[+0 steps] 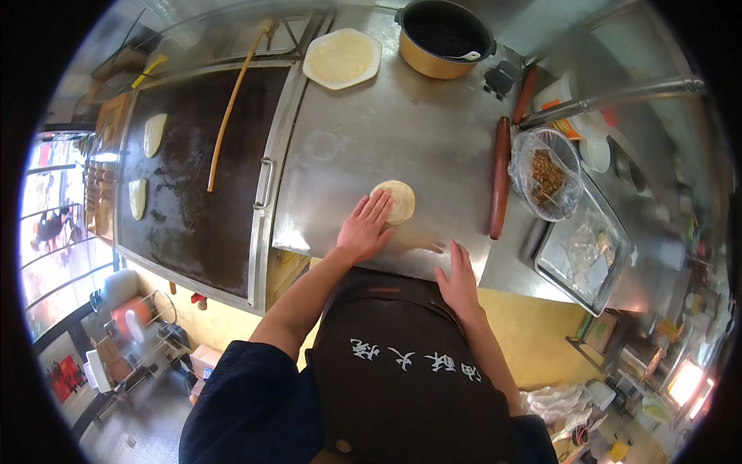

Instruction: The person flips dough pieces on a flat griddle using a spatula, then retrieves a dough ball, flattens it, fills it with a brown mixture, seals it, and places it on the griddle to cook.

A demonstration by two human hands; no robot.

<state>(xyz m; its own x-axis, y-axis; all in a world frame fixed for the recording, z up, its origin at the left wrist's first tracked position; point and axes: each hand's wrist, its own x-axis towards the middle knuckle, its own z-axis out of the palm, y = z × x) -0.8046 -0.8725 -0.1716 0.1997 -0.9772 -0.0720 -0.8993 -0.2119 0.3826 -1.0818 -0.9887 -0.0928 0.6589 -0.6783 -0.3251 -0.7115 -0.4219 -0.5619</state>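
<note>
A flat round of pale dough lies on the stainless steel worktop before me. My left hand rests on its left part, fingers stretched out flat, covering that edge. To the right, my right hand hovers by the front edge of the worktop, holding nothing, with its thumb apart from the fingers. A dark wooden rolling pin lies lengthwise farther right, apart from both hands.
At left is a dark griddle with two dough pieces and a long wooden stick. A pale plate and a pot stand at the back. Right are a bag-lined bowl of brown filling and a metal tray.
</note>
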